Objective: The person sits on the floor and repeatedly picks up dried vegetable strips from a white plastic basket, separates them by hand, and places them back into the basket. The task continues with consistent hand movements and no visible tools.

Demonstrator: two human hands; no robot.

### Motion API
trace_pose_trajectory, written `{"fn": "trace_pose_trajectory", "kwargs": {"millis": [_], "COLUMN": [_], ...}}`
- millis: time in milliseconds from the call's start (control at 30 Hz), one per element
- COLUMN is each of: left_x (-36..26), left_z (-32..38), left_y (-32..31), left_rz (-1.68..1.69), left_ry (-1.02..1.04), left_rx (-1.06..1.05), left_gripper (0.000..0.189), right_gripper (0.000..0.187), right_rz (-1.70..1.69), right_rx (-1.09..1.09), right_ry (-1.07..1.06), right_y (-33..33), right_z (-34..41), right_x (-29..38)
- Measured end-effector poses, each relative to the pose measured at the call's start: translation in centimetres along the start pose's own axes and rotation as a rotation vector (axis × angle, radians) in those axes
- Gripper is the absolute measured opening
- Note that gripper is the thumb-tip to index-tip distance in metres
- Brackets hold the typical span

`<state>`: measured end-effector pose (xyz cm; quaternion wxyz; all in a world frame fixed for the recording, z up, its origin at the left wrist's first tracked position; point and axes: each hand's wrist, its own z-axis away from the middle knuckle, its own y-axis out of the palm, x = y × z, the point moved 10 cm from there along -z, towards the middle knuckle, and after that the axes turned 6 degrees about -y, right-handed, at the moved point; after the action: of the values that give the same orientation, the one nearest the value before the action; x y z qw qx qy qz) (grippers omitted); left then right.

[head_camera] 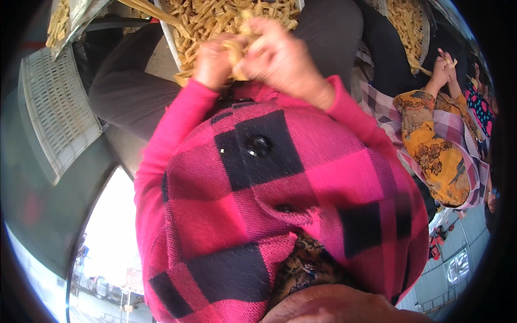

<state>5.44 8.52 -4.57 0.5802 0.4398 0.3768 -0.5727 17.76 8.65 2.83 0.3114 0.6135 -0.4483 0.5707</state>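
Observation:
My left hand (215,58) pinches a pale yellow pliable strip (234,51), which looks like tofu skin. My right hand (276,56) is blurred and grips the same strip, its fingers bent and raised to the right of the left hand. Part of the strip hides behind the fingers. Beyond both hands, a white tray (171,45) holds a heap of short yellow knotted pieces (210,18). Longer loose strips (163,14) lie across the tray's left rim, close to my left hand.
A white slatted plastic crate (58,109) stands tilted on the left. Another container of yellow pieces (58,24) is at upper left. On the right, a co-worker in patterned sleeves (434,153) holds a strip near a further heap (406,28). My knees flank the tray.

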Motion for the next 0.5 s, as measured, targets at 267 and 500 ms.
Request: {"fn": "trace_pose_trajectory", "kwargs": {"millis": [267,500], "left_x": [-3.2,-0.5], "left_z": [5.0,2.3], "left_y": [1.6,0.9], "left_rz": [-0.058,-0.369], "left_ry": [-0.025,-0.071], "left_rx": [0.267,0.13], "left_gripper": [0.029,0.012], "right_gripper": [0.011,0.009], "right_rz": [-0.807,-0.309], "right_rx": [0.13,0.099], "right_ry": [0.543,0.275], "right_y": [3.5,1.9], "right_z": [3.1,0.2], "right_x": [-9.0,-2.6]}}
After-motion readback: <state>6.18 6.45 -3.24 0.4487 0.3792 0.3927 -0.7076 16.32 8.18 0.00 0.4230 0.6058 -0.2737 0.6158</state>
